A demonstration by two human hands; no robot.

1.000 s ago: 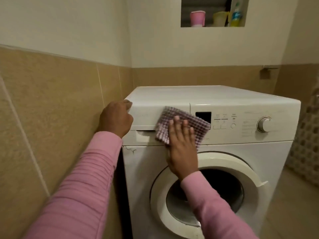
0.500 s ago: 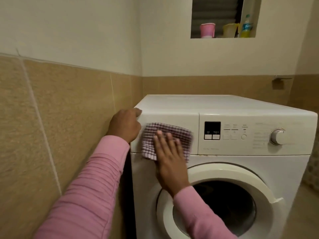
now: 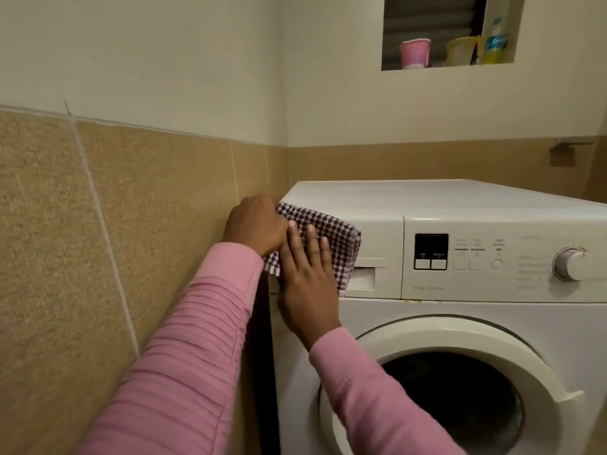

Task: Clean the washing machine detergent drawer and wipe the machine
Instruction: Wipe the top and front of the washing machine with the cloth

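1. The right hand (image 3: pixel 308 280) lies flat, fingers straight and a little spread. It presses the cloth (image 3: pixel 331 234) against the front of the drawer (image 3: pixel 377 244). It clasps nothing and only pushes.
2. The left hand (image 3: pixel 254 226) is curled round the top-left corner of the machine (image 3: pixel 460 205), just beside the tiled wall (image 3: pixel 147 198), as if to brace. The cloth's upper corner touches this hand, but I cannot tell whether the fingers also pinch it.
3. A second ago the cloth sat at the right end of the drawer front, close to the display (image 3: pixel 431 251). Half a second ago it was near the middle. Now it covers the left end, hard against the left hand, with its upper edge up at the machine's top edge.
4. With that sweep the right part of the drawer's recess (image 3: pixel 361 279) has come bare, while its left part is under the cloth and the right hand.
5. The drawer itself is pushed in, flush with the panel. From here I cannot tell whether its inside has been cleaned.
6. I judge that one pass across the drawer front is about finished, because the cloth has run out of room at the corner. The next stroke probably has to turn back or go up onto the top.
7. The panel round the dial (image 3: pixel 570 264) and the door (image 3: pixel 460 336) lie well clear of the cloth, so I take the wiping to be only partly done.
8. One thing to watch is the cloth's lower-left corner, which hangs past the machine's edge towards the dark gap by the wall.
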